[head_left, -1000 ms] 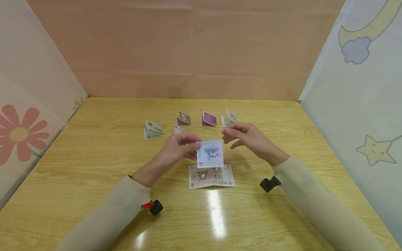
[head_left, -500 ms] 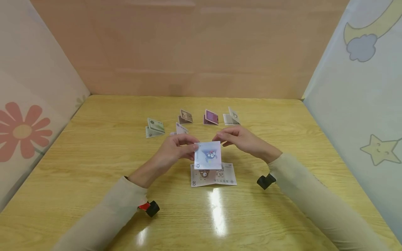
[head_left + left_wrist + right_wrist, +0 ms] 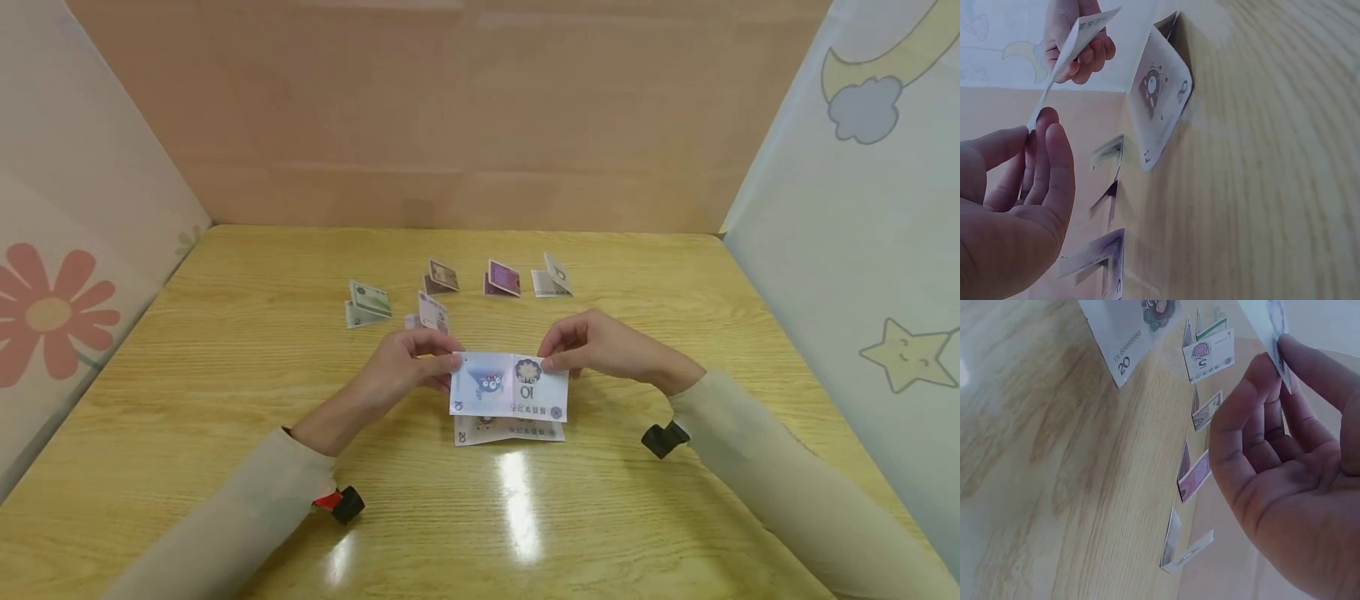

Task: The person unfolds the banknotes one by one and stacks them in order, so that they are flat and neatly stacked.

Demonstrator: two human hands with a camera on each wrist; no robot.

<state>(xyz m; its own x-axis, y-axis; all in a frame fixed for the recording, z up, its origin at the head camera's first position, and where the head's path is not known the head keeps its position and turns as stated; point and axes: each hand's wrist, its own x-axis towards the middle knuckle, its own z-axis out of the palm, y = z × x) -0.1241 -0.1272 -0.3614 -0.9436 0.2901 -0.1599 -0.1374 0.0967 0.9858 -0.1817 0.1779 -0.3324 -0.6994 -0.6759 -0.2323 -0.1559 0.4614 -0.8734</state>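
While both forearms slant inward from the lower corners in beige sleeves [image 3: 232, 508], the left hand [image 3: 401, 367] and the right hand [image 3: 611, 350] face each other at about the same height, raised over the table [image 3: 225, 367]. At its left end, the 10 note [image 3: 480, 400] is pinched between the left thumb and the fingers [image 3: 1057, 169] behind it, the tips closed on the paper. The right thumb and index finger nip the opposite end near its far corner, the remaining fingers loosely bent.

Stretched between the hands, the 10 note hangs above the 20 note [image 3: 498, 432], clear of it, with a crease down its middle. The 20 note lies on the table, bent along its own fold. Beyond the hands stand five folded notes: green [image 3: 369, 302], pink [image 3: 433, 311], brown [image 3: 442, 276], purple [image 3: 503, 277] and grey [image 3: 555, 273].
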